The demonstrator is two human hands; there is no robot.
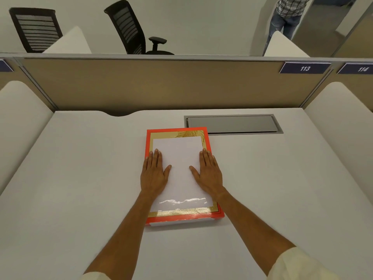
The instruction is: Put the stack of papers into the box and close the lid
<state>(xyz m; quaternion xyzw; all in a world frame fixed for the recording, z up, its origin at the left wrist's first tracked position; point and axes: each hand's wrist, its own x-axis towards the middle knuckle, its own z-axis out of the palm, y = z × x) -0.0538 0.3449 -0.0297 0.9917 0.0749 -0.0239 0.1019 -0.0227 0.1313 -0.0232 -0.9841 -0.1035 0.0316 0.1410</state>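
Two numbers readable, both white on dark blue tags fixed along the top of the partition (161, 83). Tag "113" (305, 68) near the partition's right end. Tag "114" (361, 69) just right of it, cut by frame edge. Nothing readable on the box.

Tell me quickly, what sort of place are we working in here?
Most likely an open-plan office: a white desk walled by a tan partition, numbered seat labels on it, and black office chairs beyond.
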